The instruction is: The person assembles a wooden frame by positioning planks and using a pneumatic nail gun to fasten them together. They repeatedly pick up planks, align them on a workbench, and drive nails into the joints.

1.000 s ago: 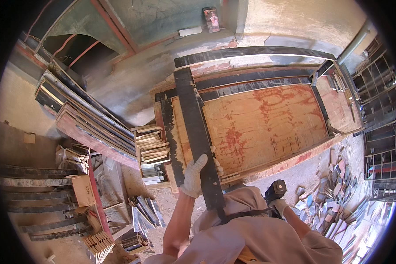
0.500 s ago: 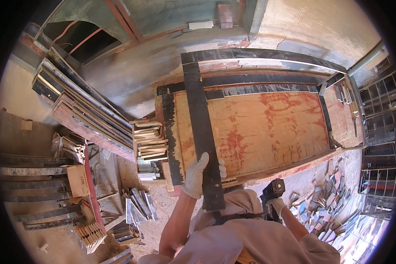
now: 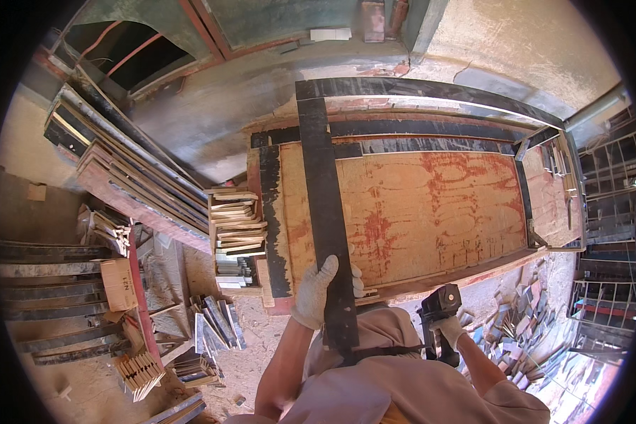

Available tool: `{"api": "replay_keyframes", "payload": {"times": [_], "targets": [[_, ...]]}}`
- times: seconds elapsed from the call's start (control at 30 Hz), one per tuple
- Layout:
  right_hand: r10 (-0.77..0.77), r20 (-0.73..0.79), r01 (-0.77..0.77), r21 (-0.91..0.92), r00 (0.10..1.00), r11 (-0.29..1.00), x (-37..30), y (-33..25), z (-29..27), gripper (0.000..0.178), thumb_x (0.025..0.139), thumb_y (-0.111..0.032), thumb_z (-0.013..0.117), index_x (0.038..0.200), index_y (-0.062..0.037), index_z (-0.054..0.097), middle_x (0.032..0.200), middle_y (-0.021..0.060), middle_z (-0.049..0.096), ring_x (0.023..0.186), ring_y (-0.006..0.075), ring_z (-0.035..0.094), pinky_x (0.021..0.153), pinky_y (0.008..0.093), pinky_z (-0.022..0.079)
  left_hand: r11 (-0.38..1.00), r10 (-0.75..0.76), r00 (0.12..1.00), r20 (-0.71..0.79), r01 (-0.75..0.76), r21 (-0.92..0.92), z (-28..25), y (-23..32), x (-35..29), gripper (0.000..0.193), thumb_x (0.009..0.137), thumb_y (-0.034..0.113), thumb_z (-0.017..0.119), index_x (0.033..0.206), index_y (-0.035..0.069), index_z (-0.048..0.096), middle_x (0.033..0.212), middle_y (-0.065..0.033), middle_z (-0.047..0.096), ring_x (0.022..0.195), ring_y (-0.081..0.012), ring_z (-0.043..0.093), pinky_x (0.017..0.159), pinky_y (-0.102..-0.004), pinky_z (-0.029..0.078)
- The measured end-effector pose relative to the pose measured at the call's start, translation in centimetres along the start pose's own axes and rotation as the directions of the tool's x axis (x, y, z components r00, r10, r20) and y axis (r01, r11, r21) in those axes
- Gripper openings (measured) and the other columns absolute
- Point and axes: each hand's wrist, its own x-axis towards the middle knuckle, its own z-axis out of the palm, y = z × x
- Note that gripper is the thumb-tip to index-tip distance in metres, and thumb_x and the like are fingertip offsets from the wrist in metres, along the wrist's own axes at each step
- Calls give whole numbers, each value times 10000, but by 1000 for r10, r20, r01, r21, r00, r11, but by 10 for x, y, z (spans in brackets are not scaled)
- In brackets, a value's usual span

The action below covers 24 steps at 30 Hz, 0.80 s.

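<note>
My left hand [image 3: 312, 295], in a pale work glove, is wrapped round the near end of a long black-faced board [image 3: 323, 191]. The thumb lies on its left side, and fingertips show at its right edge. At its far end this board meets another black board [image 3: 431, 89] at a corner, above the workbench. Beside my right hip, my gloved right hand [image 3: 448, 331] is closed round the grip of a black nail gun [image 3: 441, 304]. Under the boards lies a wooden panel [image 3: 424, 212] with red stains and black edging.
Short wood strips [image 3: 234, 220] are stacked left of the bench, beside a leaning stack of long boards [image 3: 145, 187]. Offcuts [image 3: 526, 318] cover the floor at right. A cardboard box [image 3: 119, 285] sits at far left, and a metal rack [image 3: 608, 212] stands at far right.
The near end of the black board and my left hand on it are slightly lower in view, closer to my body. The nail gun stays at my right side.
</note>
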Motion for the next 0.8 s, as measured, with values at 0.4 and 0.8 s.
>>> {"api": "replay_keyframes", "payload": {"times": [0.4, 0.8], "targets": [[-17, -1, 17, -14, 1000, 1000, -16, -23, 11, 102, 801, -3, 695, 755, -50, 617, 588, 64, 554, 429, 200, 548, 387, 356, 469, 997, -5, 1000, 2, 5, -77, 0, 1, 1, 439, 996, 401, 662, 1153, -8, 625, 941, -148, 710, 760, -246, 712, 662, -370, 606], [-206, 130, 222, -116, 970, 968, -101, -108, 17, 86, 830, -19, 733, 886, -53, 677, 609, 62, 593, 481, 178, 575, 441, 363, 493, 997, -31, 999, 13, 32, -71, -5, 5, 6, 451, 1008, 407, 638, 1196, -2, 619, 952, -145, 715, 769, -248, 720, 669, -371, 610]]}}
